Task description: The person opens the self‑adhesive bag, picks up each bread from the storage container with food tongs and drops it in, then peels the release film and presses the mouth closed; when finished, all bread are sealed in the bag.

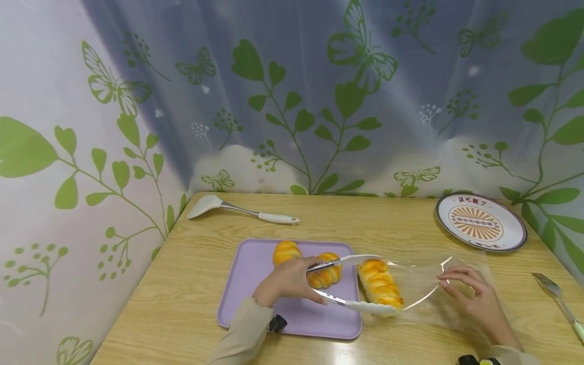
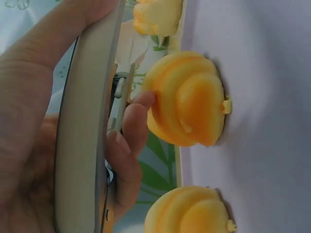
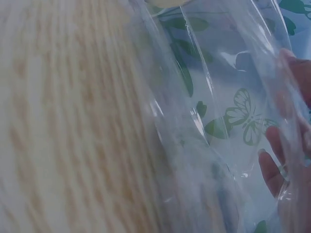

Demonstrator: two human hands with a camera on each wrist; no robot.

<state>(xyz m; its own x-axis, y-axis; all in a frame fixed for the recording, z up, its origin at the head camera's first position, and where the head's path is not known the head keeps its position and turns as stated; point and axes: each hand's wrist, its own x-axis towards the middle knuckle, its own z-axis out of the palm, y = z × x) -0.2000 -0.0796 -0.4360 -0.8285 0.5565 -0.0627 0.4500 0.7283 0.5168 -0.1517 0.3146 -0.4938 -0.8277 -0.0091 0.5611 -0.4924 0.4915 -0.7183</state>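
Note:
My left hand (image 1: 289, 281) grips a pair of tongs (image 1: 371, 307) with white tips and metal arms, held above the purple tray (image 1: 292, 324). Between the white tips lies a long, braided golden bread (image 1: 380, 284), just past the tray's right edge. At its right side is a clear plastic bag (image 1: 422, 286), whose film my right hand (image 1: 474, 294) pinches between thumb and fingers. In the right wrist view, the fingers (image 3: 272, 174) show through the transparent film. Two round bread rolls (image 2: 187, 99) sit on the tray beneath the left hand, partly hidden by it in the head view.
A white spatula (image 1: 278, 218) lies at the back left of the wooden table (image 1: 159, 304). Back right stands a patterned plate (image 1: 481, 223). A fork (image 1: 554, 291) with a pale green handle is at the right edge. Leaf-print curtain hangs behind.

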